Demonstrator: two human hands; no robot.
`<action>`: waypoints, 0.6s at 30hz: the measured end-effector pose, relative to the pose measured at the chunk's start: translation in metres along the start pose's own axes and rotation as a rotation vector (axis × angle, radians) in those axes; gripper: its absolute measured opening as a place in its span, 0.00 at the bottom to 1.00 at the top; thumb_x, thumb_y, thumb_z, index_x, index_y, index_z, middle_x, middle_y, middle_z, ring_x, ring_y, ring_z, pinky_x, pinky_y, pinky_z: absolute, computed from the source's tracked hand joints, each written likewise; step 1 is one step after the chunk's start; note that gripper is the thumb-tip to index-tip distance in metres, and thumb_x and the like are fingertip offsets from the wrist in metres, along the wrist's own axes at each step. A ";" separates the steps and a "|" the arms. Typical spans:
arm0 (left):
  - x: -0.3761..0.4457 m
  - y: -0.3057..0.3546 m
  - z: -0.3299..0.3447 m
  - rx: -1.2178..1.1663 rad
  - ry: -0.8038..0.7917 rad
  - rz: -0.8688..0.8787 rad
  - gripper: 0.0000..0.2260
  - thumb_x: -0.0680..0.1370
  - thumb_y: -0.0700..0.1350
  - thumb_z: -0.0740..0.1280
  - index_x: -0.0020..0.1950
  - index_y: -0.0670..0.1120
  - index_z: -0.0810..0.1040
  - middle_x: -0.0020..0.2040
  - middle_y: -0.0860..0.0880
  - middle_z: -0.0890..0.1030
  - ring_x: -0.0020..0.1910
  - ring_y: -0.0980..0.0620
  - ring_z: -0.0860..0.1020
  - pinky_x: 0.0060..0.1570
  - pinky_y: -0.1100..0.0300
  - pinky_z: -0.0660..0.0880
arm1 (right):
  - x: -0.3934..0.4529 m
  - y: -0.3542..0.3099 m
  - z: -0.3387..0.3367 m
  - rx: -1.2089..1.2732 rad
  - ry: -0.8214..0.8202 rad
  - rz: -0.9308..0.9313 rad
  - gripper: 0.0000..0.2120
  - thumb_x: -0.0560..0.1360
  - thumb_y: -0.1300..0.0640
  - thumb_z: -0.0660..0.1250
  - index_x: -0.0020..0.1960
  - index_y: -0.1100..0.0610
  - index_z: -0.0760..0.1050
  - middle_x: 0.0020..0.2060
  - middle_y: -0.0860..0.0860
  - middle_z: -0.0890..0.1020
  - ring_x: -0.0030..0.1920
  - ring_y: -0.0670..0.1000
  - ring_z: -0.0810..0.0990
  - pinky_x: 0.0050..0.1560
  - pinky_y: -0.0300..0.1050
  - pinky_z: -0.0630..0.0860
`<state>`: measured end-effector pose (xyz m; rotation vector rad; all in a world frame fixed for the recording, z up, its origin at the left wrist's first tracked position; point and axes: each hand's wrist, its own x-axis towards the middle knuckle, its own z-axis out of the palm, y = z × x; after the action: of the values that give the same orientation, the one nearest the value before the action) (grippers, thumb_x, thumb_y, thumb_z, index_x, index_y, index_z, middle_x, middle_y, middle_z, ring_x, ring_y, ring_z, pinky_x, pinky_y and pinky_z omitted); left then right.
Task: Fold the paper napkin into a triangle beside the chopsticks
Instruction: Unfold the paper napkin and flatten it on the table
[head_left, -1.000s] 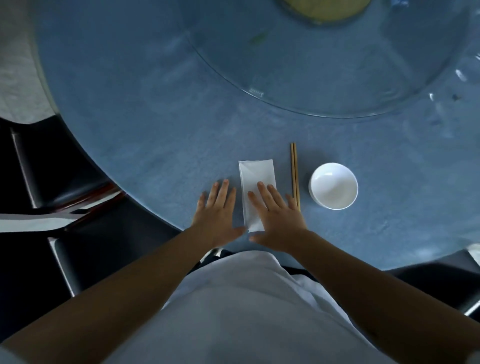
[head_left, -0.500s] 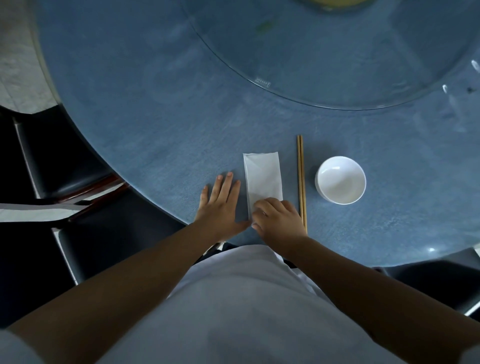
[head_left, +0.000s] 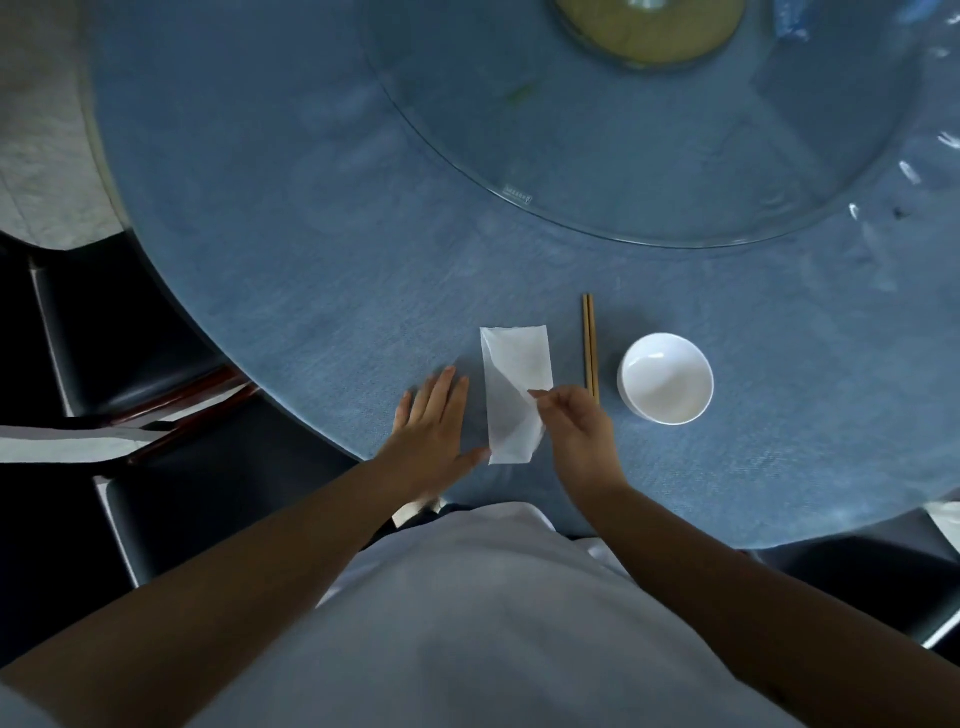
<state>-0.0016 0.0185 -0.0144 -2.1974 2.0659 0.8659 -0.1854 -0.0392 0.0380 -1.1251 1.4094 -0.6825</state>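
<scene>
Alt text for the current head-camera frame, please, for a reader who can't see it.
Seen from above, a person's right hand pinches and lifts a corner of a white paper napkin on a blue round table, while the left hand lies flat beside it. Chopsticks and an empty white bowl sit to the napkin's right.

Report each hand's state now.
Left hand: open, flat on the table.
Right hand: pinching the napkin corner.

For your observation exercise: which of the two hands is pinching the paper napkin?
The right hand, nearest the chopsticks, pinches a lifted corner of the napkin; the left hand lies flat beside it.
</scene>
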 end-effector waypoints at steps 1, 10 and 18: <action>0.000 0.003 -0.006 -0.064 0.027 -0.016 0.42 0.76 0.65 0.60 0.78 0.45 0.43 0.79 0.45 0.44 0.77 0.46 0.43 0.73 0.46 0.44 | 0.000 -0.008 -0.001 0.052 -0.012 -0.013 0.08 0.77 0.63 0.63 0.40 0.55 0.75 0.44 0.46 0.83 0.46 0.40 0.80 0.46 0.31 0.73; 0.029 0.039 -0.092 -0.108 0.287 0.426 0.24 0.72 0.56 0.71 0.66 0.52 0.73 0.72 0.51 0.69 0.74 0.51 0.60 0.66 0.45 0.52 | 0.007 -0.055 -0.009 0.184 -0.233 -0.183 0.07 0.72 0.67 0.61 0.37 0.59 0.73 0.36 0.54 0.81 0.40 0.47 0.79 0.43 0.34 0.73; 0.023 0.048 -0.126 -0.280 0.263 0.328 0.03 0.75 0.47 0.69 0.42 0.49 0.81 0.35 0.54 0.80 0.33 0.56 0.76 0.48 0.60 0.66 | 0.008 -0.054 -0.016 0.132 -0.192 -0.250 0.14 0.70 0.55 0.68 0.53 0.52 0.70 0.50 0.51 0.77 0.51 0.47 0.77 0.53 0.42 0.73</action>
<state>0.0024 -0.0551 0.1011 -2.2429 2.6328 0.9872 -0.1869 -0.0694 0.0857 -1.2390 1.0565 -0.8087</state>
